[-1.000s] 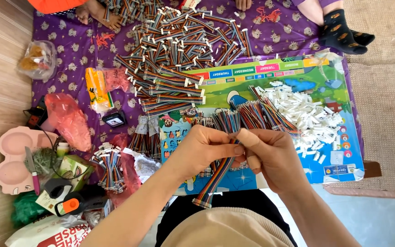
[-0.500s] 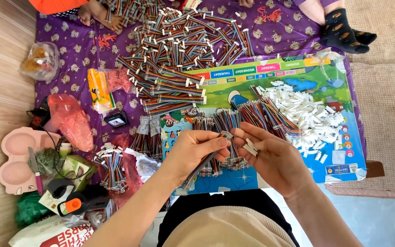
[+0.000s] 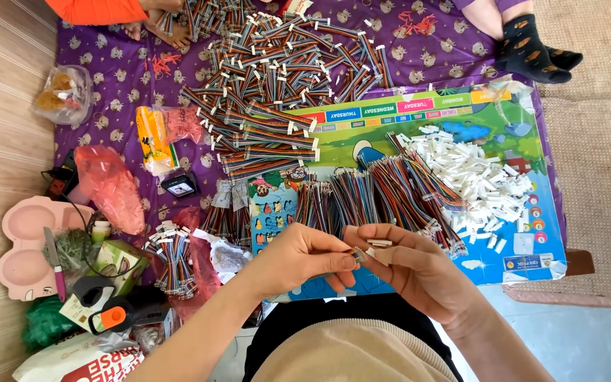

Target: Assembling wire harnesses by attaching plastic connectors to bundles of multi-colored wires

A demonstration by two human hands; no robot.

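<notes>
Both hands meet low in the head view, over the near edge of a colourful printed board that lies on a purple patterned cloth.

- Left hand: fingers curled, thumb and forefinger pressed together on the end of a small wire piece. The rest of it runs under the palm and is hidden.
- Right hand: fingers bent, thumb and forefinger pinching a small white connector, just beside the left fingertips. Whether the wire end already sits in the connector I cannot tell; the joint is too small here.
- Just beyond the hands: a row of loose rainbow wire bundles fanned on the board.
- Right of those: a heap of white connectors, touching the bundles at its left edge.
- Far side: a big pile of finished ribbon cables, spread over cloth and board edge.
- Left margin: red plastic bag, pink moulded tray, a black and orange tool.
- Another person's socked foot at top right, well apart.

Risks, as I judge them:
1. The connector is tiny and held by 2 fingertips; a slip would drop it among the bundles.
2. The wire's fine ends could bend or seat crooked if pushed off-line.
3. A forearm sweep could scatter the connector heap.
</notes>
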